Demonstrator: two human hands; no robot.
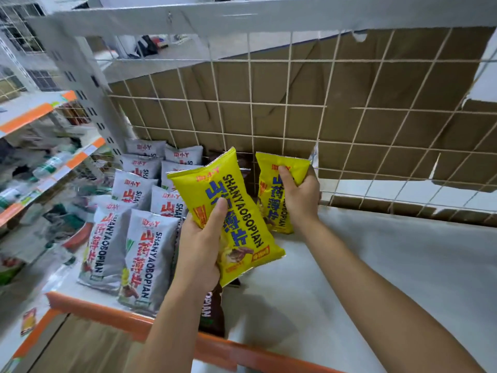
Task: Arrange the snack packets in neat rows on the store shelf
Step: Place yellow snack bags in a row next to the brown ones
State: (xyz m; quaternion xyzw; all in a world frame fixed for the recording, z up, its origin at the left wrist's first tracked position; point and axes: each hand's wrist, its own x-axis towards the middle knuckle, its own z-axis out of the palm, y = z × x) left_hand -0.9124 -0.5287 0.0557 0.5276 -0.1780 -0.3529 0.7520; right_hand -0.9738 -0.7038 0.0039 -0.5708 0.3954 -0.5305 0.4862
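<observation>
Two yellow packets in our hands
Our left hand (pixel 199 246) grips one glossy packet (pixel 228 211); our right hand (pixel 298 195) holds another (pixel 277 192) over the shelf (pixel 349 278).

yellow packets (pixel 234 211) with blue lettering, silver packets (pixel 150 254) (red lettering), orange shelf edge (pixel 113 316).

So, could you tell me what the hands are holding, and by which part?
The left hand grips one yellow packet by its left edge; the right hand grips a second yellow packet around its upper half.

Brown cardboard (pixel 349 84) stands behind a white wire grid (pixel 290 61).
</observation>
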